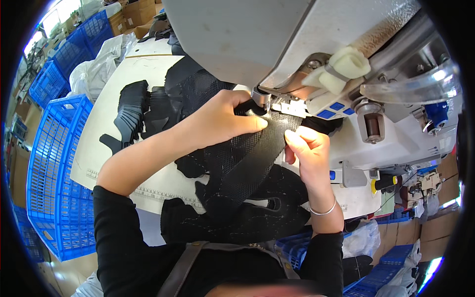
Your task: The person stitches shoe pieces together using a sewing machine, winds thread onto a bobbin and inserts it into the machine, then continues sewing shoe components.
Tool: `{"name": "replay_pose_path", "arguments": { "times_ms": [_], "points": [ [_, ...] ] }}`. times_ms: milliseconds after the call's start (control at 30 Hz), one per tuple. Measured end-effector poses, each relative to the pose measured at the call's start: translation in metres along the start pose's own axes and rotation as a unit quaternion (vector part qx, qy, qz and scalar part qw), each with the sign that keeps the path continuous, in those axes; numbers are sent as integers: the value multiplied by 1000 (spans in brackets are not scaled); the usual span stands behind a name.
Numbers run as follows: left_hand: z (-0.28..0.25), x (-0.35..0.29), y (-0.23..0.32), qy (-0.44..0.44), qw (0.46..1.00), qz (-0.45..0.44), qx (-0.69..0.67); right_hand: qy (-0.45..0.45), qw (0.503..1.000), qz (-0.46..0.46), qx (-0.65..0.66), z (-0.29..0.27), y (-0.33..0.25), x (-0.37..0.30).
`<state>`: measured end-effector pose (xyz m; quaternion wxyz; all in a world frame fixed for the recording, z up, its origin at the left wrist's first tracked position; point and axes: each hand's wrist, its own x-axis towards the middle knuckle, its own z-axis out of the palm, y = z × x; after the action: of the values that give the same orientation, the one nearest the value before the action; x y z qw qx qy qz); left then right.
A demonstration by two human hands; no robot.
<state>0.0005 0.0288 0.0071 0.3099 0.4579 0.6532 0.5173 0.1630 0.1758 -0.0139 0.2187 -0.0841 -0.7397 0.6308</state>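
A black mesh fabric piece with a smooth black strip (260,161) lies under the needle and presser foot (267,103) of a sewing machine (237,39). My left hand (225,119) grips the piece just left of the needle, thumb on top, with some fingertips hidden. To the right of the strip, my right hand (310,148) pinches its edge between thumb and bent fingers. The piece trails toward me over more black fabric (232,222) at the table's near edge. Light from the machine falls on the material beside the needle.
Stacked black cut pieces (132,111) lie on the white table (94,148) at the left. Blue plastic crates (62,178) stand beyond its left edge. A thread bobbin (372,126) and a dark thread cone with yellow ends (385,184) are at the right.
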Motion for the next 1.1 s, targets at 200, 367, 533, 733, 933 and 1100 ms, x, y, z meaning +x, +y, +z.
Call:
{"name": "replay_pose_path", "arguments": {
  "times_ms": [200, 367, 533, 733, 933, 1100],
  "points": [
    [-17, 9, -1, -15, 997, 72, 11, -4, 1000, 19, -24, 7, -7, 6],
    [-26, 4, 11, -29, 991, 81, 100, -20, 999, 16, -48, 9, -8, 5],
    [-11, -30, 3, 255, 835, 298, 385, 1, 998, 34, -47, 10, -11, 5],
    [46, -48, -5, 222, 695, 404, 551, 3, 999, 12, -38, 15, -6, 6],
    [58, -39, -19, 328, 639, 386, 579, -28, 940, -211, -266, 0, -18, -3],
    [42, -39, -12, 311, 694, 363, 539, 43, 710, -409, -572, -3, -26, 3]
  ]
}}
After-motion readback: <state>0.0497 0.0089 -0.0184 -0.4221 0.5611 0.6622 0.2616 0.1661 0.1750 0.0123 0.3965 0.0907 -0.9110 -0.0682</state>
